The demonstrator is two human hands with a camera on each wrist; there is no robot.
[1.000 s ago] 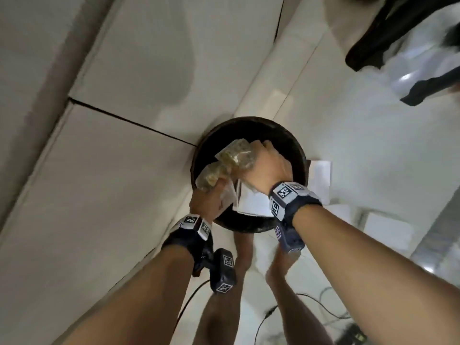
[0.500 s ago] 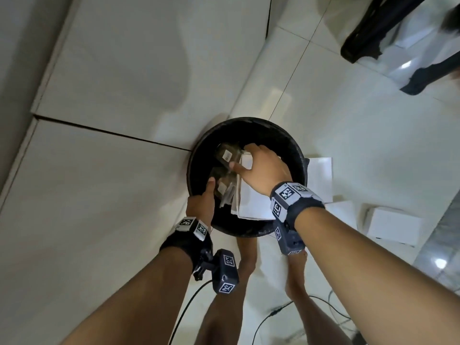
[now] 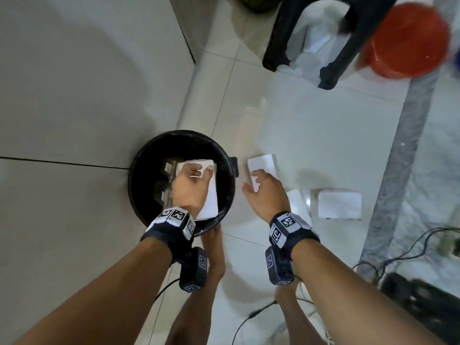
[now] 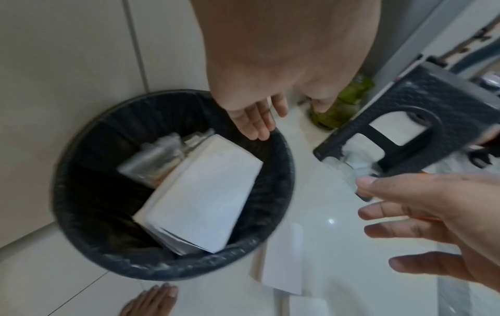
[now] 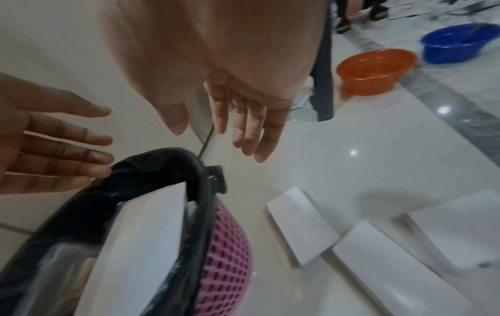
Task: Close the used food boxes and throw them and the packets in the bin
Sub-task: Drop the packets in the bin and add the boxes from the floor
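Observation:
The round bin (image 3: 135,175) with a black liner stands on the floor against the wall. Inside it a closed white food box (image 4: 200,203) leans beside clear packets (image 4: 154,158). My left hand (image 3: 191,185) hovers over the bin's mouth, fingers straight, holding nothing. My right hand (image 3: 261,190) is out to the right of the bin, open, above a white box (image 3: 261,165) lying on the floor. Two more white boxes (image 3: 296,202) (image 3: 339,204) lie further right. The right wrist view shows all three floor boxes (image 5: 300,224) below my spread fingers (image 5: 243,128).
A black plastic stool (image 3: 311,33) stands at the far side, with a red basin (image 3: 408,41) to its right and a blue basin (image 5: 460,42) beyond. Cables (image 3: 398,245) trail on the floor at the right. My bare foot (image 3: 214,250) is beside the bin.
The clear packets and the white box left my hands and now lie in the bin. My right hand has swung right, out of the bin, over the floor boxes.

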